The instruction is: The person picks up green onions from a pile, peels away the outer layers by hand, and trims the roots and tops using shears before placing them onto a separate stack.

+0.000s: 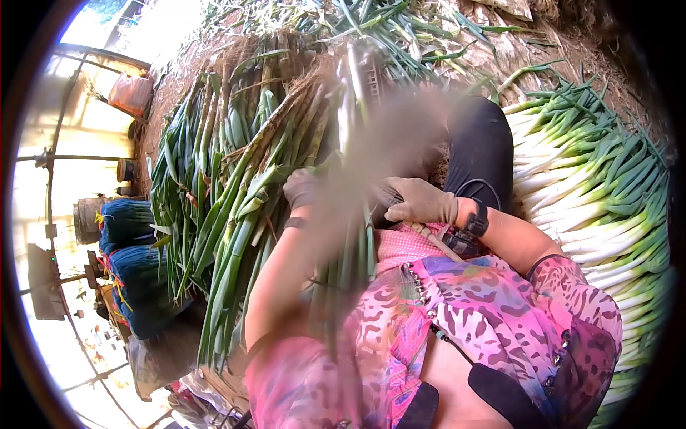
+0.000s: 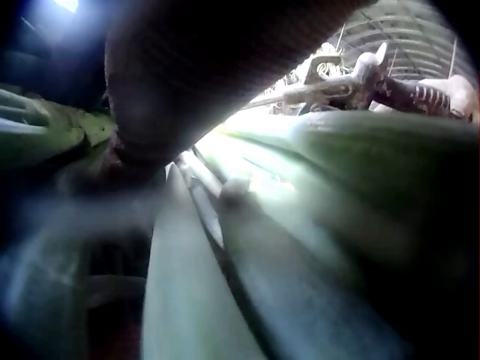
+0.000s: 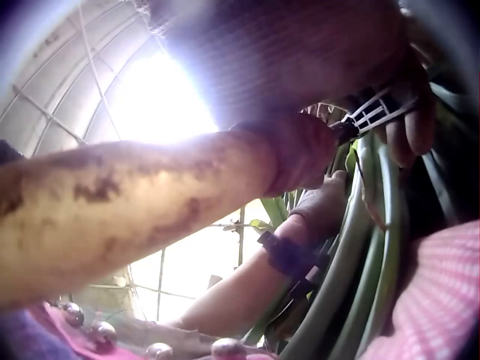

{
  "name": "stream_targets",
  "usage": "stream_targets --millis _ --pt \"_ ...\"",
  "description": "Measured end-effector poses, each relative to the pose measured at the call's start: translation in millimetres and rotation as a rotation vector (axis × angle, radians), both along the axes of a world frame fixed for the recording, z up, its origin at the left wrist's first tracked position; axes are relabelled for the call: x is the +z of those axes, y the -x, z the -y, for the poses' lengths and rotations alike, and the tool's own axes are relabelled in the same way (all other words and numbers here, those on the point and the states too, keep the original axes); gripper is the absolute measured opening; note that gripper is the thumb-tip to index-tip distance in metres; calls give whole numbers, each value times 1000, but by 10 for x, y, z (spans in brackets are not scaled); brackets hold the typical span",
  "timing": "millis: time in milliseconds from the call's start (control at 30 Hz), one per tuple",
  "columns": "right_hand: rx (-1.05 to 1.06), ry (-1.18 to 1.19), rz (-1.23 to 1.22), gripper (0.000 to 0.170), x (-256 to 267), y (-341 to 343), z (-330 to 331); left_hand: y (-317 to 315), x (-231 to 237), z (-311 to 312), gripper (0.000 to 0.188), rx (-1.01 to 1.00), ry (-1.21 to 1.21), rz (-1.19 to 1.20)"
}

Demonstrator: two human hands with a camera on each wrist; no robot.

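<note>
Left of centre in the head view, the gloved left hand grips long green onions by their leaves. Its dark glove lies against broad green leaves in the left wrist view. To its right, the gloved right hand is curled round a thin wooden handle. The right wrist view shows this handle large, with the right hand over its end and the left hand beyond, beside the stalks. A blurred shape hides the space between the hands in the head view.
White-stemmed green onions lie in a long row at the right. Loose leaves are scattered across the ground at the top. Dark blue bundles stand at the left near a metal frame. A bent knee is beyond the right hand.
</note>
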State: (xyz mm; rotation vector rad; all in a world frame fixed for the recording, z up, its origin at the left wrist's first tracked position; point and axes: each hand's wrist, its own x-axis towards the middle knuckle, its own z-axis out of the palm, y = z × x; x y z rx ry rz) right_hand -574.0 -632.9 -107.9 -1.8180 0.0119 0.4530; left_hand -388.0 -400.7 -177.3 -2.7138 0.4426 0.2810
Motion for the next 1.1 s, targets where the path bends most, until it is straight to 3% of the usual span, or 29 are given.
stream_targets --millis 100,167,267,333,400,433,500,533,567,633,667,733,800,900,1000,1033,1067,1100 --pt "-9 1 17 55 16 86 48 118 210 -49 27 170 -43 -164" --pt "-40 43 177 56 -198 96 33 246 439 -42 32 105 -124 -211" --pt "-66 6 145 53 -295 7 65 170 516 -114 31 120 -53 -211" --pt "-168 -100 72 49 -244 -9 86 31 808 -99 28 136 2 -314" --pt "-261 -267 -94 41 -130 -20 137 33 1054 -141 31 -64 117 -287" --pt "-235 -268 -102 42 -75 2 166 83 1295 -46 32 30 267 -323" --pt "-178 -262 -121 43 42 78 240 144 1338 -12 32 -37 395 -416" --pt "-130 -193 38 51 133 163 232 228 1483 132 32 -30 420 -525" --pt "-44 -29 273 63 23 235 211 360 1579 244 34 -97 391 -560" --pt "48 -12 218 69 44 383 191 691 1749 438 39 -331 158 -483" --pt "74 -5 244 70 39 446 182 755 1779 481 41 -406 83 -457" --pt "69 -13 194 68 29 493 190 762 1552 304 41 -384 172 -459" --pt "44 28 428 59 -42 504 106 716 1289 90 41 -357 295 -471" --pt "109 -72 -279 73 432 275 124 656 1189 -58 38 -459 581 -492" --pt "65 19 21 73 190 292 61 856 1884 258 33 -516 750 -440" --pt "68 47 183 73 174 348 38 770 1846 206 31 -487 809 -491" --pt "84 63 184 76 192 403 46 602 1640 62 30 -415 899 -580" --pt "83 59 182 76 177 429 53 367 1298 -103 29 -136 977 -785"
